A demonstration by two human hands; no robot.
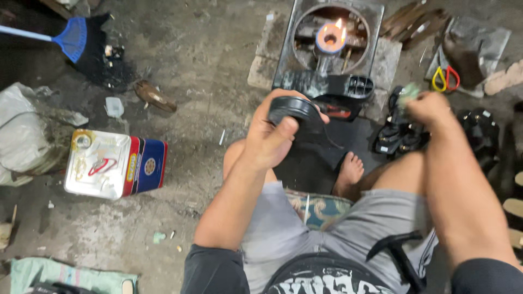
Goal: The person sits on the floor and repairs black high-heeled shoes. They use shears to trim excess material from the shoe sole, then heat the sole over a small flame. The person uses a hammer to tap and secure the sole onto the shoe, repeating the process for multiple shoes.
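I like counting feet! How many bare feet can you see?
1. The bare foot rests on the dark mat below the left hand. The other foot may be hidden under the legs.

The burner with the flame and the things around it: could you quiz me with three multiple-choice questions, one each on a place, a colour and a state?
1. Where does the tin can lie?
A. on the floor, left of the person's legs
B. on the burner
C. in the person's lap

2. What colour is the broom head?
A. red
B. blue
C. green

3. What state is the burner in?
A. lit
B. out
C. covered by a pot

Answers: 1 A, it lies on its side on the floor at left. 2 B, its bristles are blue. 3 A, a flame shows at its middle.
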